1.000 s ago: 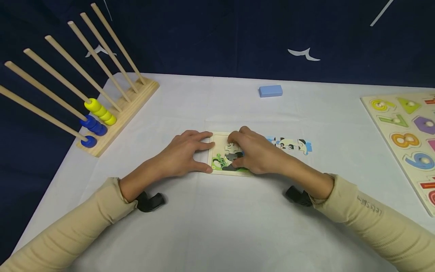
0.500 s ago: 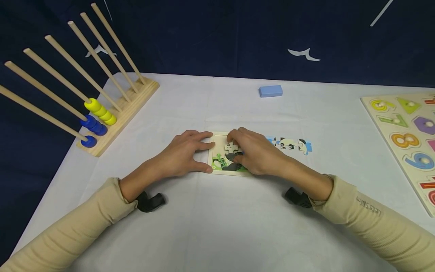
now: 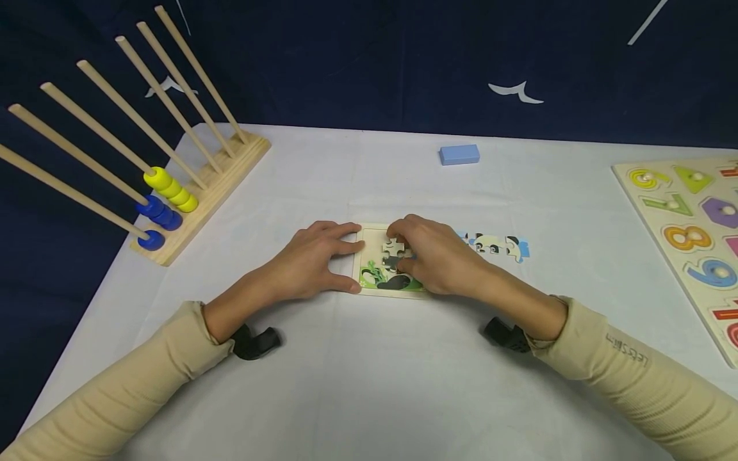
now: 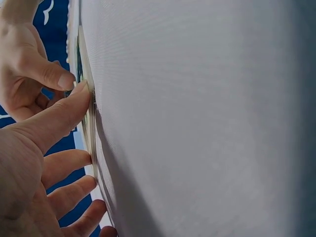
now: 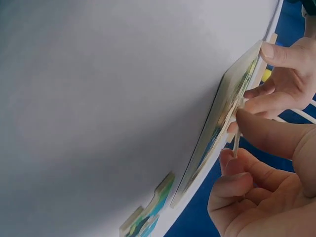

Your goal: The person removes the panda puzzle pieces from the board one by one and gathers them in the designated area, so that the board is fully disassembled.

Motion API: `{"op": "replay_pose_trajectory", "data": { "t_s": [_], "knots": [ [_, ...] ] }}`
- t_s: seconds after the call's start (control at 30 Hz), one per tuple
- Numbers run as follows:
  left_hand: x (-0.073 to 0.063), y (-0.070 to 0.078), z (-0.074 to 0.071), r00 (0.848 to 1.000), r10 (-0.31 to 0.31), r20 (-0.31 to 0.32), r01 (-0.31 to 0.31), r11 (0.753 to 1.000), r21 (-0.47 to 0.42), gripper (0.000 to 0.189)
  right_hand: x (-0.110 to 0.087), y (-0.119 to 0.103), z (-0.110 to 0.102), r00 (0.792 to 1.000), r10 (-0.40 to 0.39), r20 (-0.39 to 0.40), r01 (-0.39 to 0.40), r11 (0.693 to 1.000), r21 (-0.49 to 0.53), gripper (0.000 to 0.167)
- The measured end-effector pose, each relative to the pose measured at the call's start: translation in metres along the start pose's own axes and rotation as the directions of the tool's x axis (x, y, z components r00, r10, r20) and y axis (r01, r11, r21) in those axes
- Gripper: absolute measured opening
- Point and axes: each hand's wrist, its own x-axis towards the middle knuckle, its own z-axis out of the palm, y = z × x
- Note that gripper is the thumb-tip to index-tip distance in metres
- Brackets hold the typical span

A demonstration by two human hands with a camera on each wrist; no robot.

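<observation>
A shallow wooden puzzle tray lies flat on the table, with green and black panda pieces fitted along its near side. My left hand rests against the tray's left edge, fingers spread and thumb at the near corner. Over the middle of the tray, my right hand pinches a puzzle piece between thumb and fingers. In the right wrist view that piece stands tilted on edge above the tray surface. The right hand covers the tray's right part.
Loose panda-face pieces lie just right of the tray. Behind is a blue block. A wooden bead abacus with tall rods stands at the left, and a number and shape board lies at the right.
The right hand has shifted very slightly over the tray, and the pinched piece has moved a little with it. The left hand has stayed where it was.
</observation>
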Motion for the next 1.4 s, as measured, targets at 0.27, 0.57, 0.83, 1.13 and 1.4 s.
{"op": "replay_pose_trajectory", "data": {
  "t_s": [0.27, 0.57, 0.83, 1.13, 1.4],
  "knots": [
    [0.0, 0.0, 0.0, 1.0, -0.001, 0.003, 0.001, 1.0, 0.007, 0.071, -0.006, 0.0, -0.009, 1.0, 0.009, 0.004, -0.01, 0.996, 0.083, 0.04],
    [0.0, -0.001, 0.0, 1.0, 0.003, 0.002, -0.003, 1.0, 0.002, 0.069, -0.02, 0.005, -0.016, 0.999, -0.035, -0.021, 0.037, 0.988, 0.148, 0.037],
    [-0.001, -0.001, 0.0, 1.0, 0.006, -0.007, -0.006, 1.0, 0.004, 0.07, -0.039, 0.022, -0.023, 0.997, -0.056, -0.05, 0.063, 0.983, 0.171, 0.038],
    [-0.002, 0.001, -0.001, 1.0, 0.001, -0.008, -0.001, 1.0, 0.012, 0.07, -0.065, 0.045, -0.032, 0.996, -0.028, -0.087, 0.041, 0.987, 0.152, 0.038],
    [0.0, 0.002, 0.001, 1.0, -0.001, -0.005, 0.001, 1.0, 0.003, 0.07, -0.083, 0.062, -0.033, 0.991, -0.035, -0.125, 0.052, 0.99, 0.13, 0.042]
  ]
}}
